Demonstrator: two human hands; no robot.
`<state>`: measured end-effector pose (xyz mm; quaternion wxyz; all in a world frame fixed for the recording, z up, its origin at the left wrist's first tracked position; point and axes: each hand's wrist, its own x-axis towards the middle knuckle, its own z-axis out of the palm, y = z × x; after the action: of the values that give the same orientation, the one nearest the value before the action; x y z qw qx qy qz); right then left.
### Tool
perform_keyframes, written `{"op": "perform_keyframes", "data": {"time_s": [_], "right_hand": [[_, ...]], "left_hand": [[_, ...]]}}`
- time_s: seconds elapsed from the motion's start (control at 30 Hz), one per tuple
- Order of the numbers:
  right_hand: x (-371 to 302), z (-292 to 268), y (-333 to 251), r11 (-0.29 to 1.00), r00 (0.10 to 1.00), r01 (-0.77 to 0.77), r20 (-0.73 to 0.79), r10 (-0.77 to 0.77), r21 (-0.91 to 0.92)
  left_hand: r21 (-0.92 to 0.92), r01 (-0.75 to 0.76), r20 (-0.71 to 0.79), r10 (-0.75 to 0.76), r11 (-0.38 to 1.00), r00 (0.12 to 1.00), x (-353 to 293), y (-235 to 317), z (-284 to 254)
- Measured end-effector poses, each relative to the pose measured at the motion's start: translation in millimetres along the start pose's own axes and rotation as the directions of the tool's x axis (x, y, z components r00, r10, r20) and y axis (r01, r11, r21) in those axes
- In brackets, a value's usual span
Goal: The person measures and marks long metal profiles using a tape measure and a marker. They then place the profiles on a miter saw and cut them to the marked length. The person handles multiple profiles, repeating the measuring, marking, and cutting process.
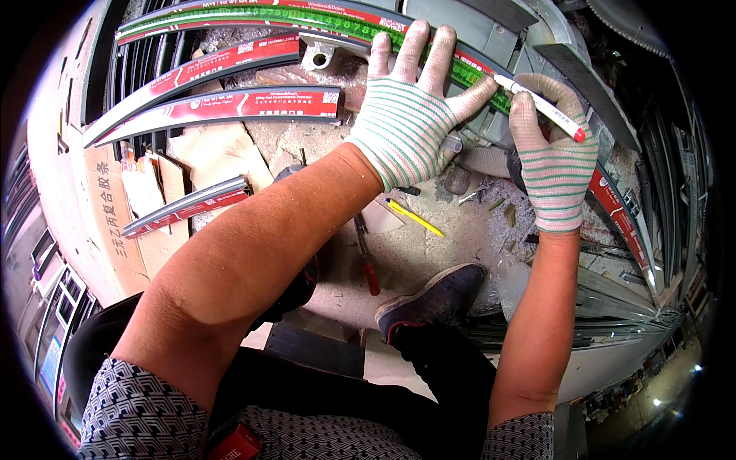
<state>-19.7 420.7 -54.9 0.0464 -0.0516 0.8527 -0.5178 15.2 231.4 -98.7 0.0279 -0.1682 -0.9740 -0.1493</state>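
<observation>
A long grey profile with red film (364, 11) lies across the far side, with a green see-through ruler (337, 26) along it. My left hand (406, 126), in a white glove with green stripes, has its fingers spread, the tips pressing on the ruler and profile. Close to its thumb, my right hand (553, 172), gloved alike, pinches a white marker with a red end (548, 111). The marker's tip points up-left at the ruler's edge; whether it touches the profile I cannot tell.
Shorter red-filmed profile pieces (230, 106) lie at the left, one on cardboard (115, 218). A yellow pen (415, 217) and a red-handled screwdriver (371, 277) are on the littered floor near my shoe (433, 295). Metal strips (675, 184) are stacked at the right; part of a toothed saw blade (632, 27) shows at top right.
</observation>
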Motion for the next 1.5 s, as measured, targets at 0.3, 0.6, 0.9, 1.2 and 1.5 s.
{"op": "perform_keyframes", "data": {"time_s": [0.3, 0.6, 0.9, 1.2, 1.5], "right_hand": [[-0.6, -0.4, 0.7, 0.999, 1.0, 0.028, -0.01, -0.029, -0.026], [0.1, -0.6, 1.0, 1.0, 1.0, 0.016, 0.007, -0.016, -0.002], [0.2, 1.9, 2.1, 0.999, 1.0, -0.016, -0.021, 0.017, 0.048], [0.9, 2.3, 3.8, 0.999, 0.999, 0.029, -0.037, -0.028, 0.042], [0.9, 2.4, 4.3, 1.0, 0.999, 0.019, -0.038, -0.019, 0.011]], "left_hand": [[0.009, -0.003, 0.007, 0.003, 1.0, 1.0, 0.0, 0.2, -1.2], [0.01, -0.005, 0.017, 0.005, 1.0, 1.0, -0.3, -0.1, -1.0], [0.021, -0.009, 0.004, 0.009, 1.0, 1.0, -0.3, -0.5, -0.4], [0.012, -0.003, 0.013, 0.003, 1.0, 1.0, 0.4, 0.3, -0.3], [0.031, -0.004, 0.012, 0.003, 1.0, 1.0, 0.1, 0.0, -0.7]]}}
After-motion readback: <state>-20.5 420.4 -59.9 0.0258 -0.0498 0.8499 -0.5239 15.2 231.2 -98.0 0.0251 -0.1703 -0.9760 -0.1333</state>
